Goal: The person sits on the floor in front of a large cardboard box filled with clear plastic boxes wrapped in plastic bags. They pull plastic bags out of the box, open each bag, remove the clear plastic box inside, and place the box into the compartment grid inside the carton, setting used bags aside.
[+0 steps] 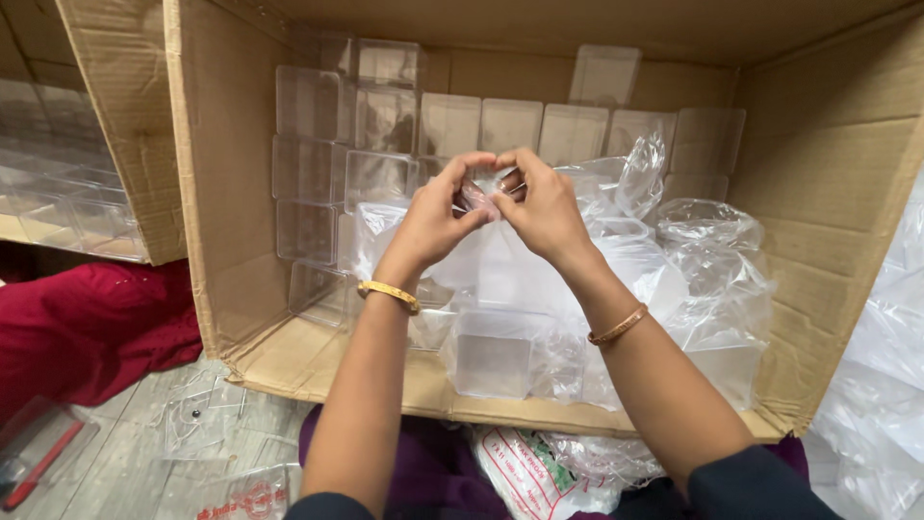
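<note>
One large cardboard box [231, 193] lies on its side, stacked with clear plastic containers [313, 173] and loose plastic bags [712, 260]. Step judged in hand: working open a small clear piece [489, 188], pinched between both hands above the bags. Left hand [433, 217] and right hand [544, 207] meet fingertip to fingertip, wrists bent, forearms reaching forward into the box.

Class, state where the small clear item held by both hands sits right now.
In the head view, the small clear item is pinched between the left hand and right hand, upper centre, above the bagged containers inside the cardboard box.
</note>
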Tool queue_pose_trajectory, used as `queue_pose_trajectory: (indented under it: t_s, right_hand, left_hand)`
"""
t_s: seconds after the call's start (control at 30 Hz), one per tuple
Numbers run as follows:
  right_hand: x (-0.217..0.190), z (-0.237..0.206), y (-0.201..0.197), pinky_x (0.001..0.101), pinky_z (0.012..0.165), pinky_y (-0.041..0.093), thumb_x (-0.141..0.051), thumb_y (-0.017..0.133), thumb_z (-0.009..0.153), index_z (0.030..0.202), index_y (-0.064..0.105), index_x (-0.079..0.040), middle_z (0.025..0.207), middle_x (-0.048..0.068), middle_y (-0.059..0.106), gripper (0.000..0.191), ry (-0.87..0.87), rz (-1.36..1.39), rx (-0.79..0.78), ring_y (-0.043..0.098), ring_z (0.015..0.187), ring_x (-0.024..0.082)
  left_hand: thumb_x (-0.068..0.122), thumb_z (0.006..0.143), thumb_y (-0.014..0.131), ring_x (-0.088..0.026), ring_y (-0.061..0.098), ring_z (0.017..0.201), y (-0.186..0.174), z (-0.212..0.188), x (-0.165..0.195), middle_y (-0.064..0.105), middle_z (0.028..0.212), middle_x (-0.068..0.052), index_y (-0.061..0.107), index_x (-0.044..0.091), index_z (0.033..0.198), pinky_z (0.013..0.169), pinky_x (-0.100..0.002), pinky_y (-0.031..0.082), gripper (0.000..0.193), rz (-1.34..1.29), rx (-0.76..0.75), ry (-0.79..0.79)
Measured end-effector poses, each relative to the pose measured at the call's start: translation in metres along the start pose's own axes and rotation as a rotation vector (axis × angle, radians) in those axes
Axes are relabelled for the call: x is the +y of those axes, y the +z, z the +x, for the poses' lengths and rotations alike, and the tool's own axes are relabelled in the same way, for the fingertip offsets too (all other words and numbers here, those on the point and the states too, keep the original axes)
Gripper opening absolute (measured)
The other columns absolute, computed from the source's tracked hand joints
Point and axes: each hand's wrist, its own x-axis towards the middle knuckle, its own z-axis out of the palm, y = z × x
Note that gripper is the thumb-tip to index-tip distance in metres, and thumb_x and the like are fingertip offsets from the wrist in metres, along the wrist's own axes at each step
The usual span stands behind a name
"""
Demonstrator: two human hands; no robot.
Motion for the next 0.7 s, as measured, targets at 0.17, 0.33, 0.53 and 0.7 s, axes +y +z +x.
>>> queue_pose_trajectory:
  t_s: [0.17,0.33,0.53,0.7]
  right_hand:
    - [-0.01,-0.006,0.0,0.0312,0.07,0.058,-0.007,0.079,0.086,0.128,0.055,-0.007,0.085,0.007,0.075,0.048,0.062,0.06,0.01,0.075,0.078,0.018]
    - [-0.018,-0.011,-0.005,0.0323,0.078,0.06,-0.005,0.076,0.086,0.14,0.053,-0.01,0.089,0.008,0.076,0.058,-0.092,0.015,-0.05,0.076,0.085,0.019]
    - [-0.025,-0.027,-0.012,0.0346,0.084,0.062,-0.008,0.074,0.091,0.138,0.056,-0.014,0.096,0.009,0.078,0.051,-0.057,0.03,-0.12,0.079,0.092,0.022]
    - [-0.027,-0.069,-0.025,0.0337,0.092,0.061,-0.008,0.072,0.094,0.135,0.059,-0.008,0.113,0.012,0.076,0.043,-0.095,0.039,-0.057,0.076,0.105,0.024]
  left_hand:
    - [0.007,0.081,0.083,-0.01,0.064,0.077,0.019,-0.004,-0.016,0.067,0.089,-0.003,0.064,0.009,0.129,0.072,-0.027,0.055,0.052,0.097,0.037,-0.047]
    - [0.001,0.088,0.071,-0.006,0.061,0.08,0.04,-0.014,-0.047,0.067,0.097,0.0,0.066,0.005,0.122,0.068,-0.024,0.052,0.035,-0.302,0.019,-0.097]
    - [-0.003,0.093,0.067,-0.006,0.061,0.08,0.041,-0.022,-0.068,0.068,0.091,0.0,0.07,0.0,0.104,0.071,-0.022,0.05,0.011,-0.437,0.029,-0.186]
    - [-0.004,0.089,0.067,-0.005,0.061,0.079,0.048,-0.028,-0.069,0.069,0.09,0.002,0.07,0.002,0.103,0.07,-0.022,0.051,0.015,-0.436,0.042,-0.21]
